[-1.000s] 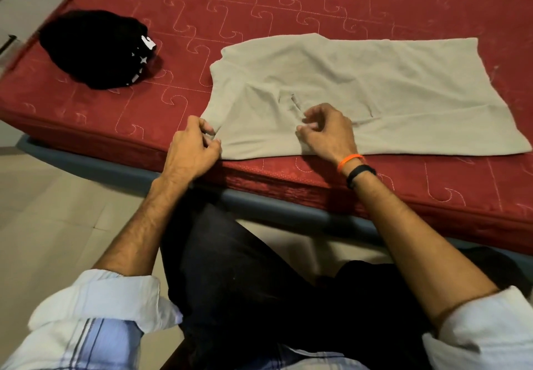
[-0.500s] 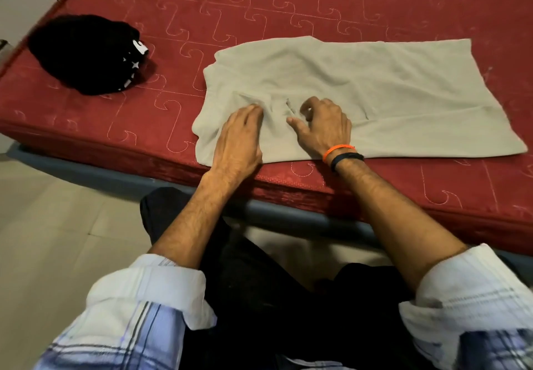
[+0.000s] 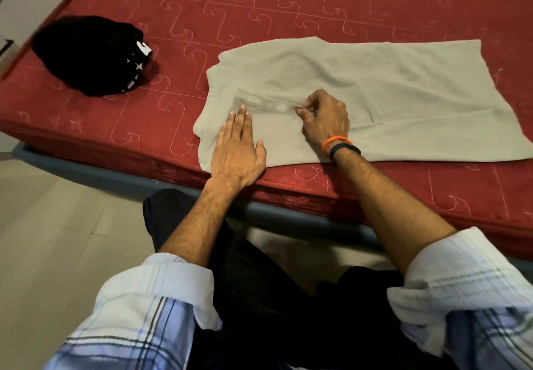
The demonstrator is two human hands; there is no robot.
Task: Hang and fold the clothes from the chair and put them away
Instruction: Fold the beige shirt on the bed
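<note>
where the red quilted bed (image 3: 288, 9) meets its near edge, a pale grey-beige garment (image 3: 375, 87) lies spread flat, partly folded into a long shape with soft creases, its near hem close to the bed's edge. the left hand (image 3: 236, 150) rests flat on the garment's left end, fingers (image 3: 240, 116) straight and together. the right hand (image 3: 326, 119), with orange and black bands at the wrist, has its fingers curled, pinching a small bit of the cloth at the middle. a bundled black garment (image 3: 89, 52) with white star marks sits well left of the grey one; no writing is readable.
</note>
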